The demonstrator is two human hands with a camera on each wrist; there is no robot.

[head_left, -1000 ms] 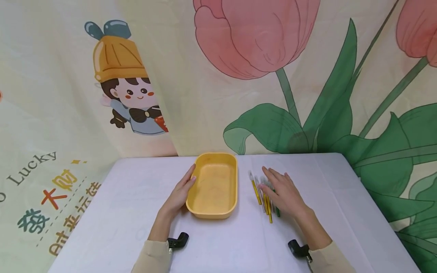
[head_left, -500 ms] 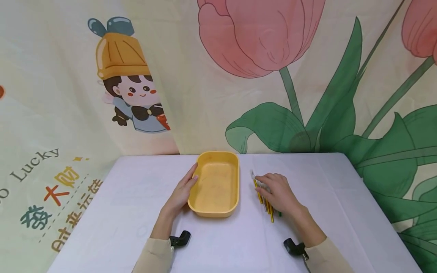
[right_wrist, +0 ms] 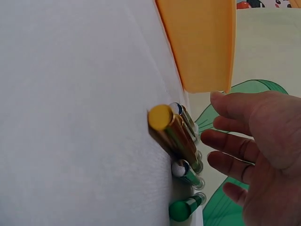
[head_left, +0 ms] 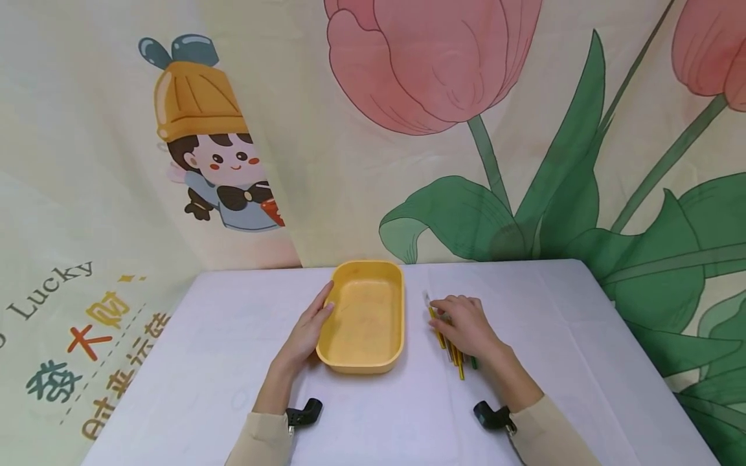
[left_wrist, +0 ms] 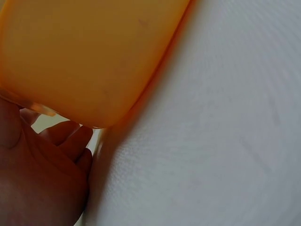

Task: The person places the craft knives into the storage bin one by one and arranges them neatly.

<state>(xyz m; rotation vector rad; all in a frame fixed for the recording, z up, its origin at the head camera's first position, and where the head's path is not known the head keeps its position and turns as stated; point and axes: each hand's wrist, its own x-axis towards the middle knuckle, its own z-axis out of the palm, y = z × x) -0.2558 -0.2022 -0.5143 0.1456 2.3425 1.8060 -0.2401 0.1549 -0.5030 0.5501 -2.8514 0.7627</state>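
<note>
A yellow plastic tray (head_left: 361, 330) lies upright on the table with nothing inside. My left hand (head_left: 304, 333) grips its left side, thumb at the rim and fingers along the outer wall. To the right of the tray lies a loose bunch of slim shiny sticks (head_left: 461, 370) with pale, clear far ends. In the right wrist view a gold stick (right_wrist: 162, 118) and a green stick (right_wrist: 181, 210) show their round near ends. My right hand (head_left: 468, 327) hovers low over the bunch, fingers loosely bent, thumb and forefinger beside the leftmost gold stick. It hides part of the bunch.
A white cloth covers the table (head_left: 198, 362), whose back edge meets a printed backdrop (head_left: 326, 162) with tulips and a cartoon figure. A small black camera (head_left: 305, 413) sits at the left wrist, another black camera (head_left: 492, 416) at the right.
My right hand has come down and left over the sticks, its fingers going from stretched to bent. The left hand keeps its grip on the tray, and the sticks lie where they were.
</note>
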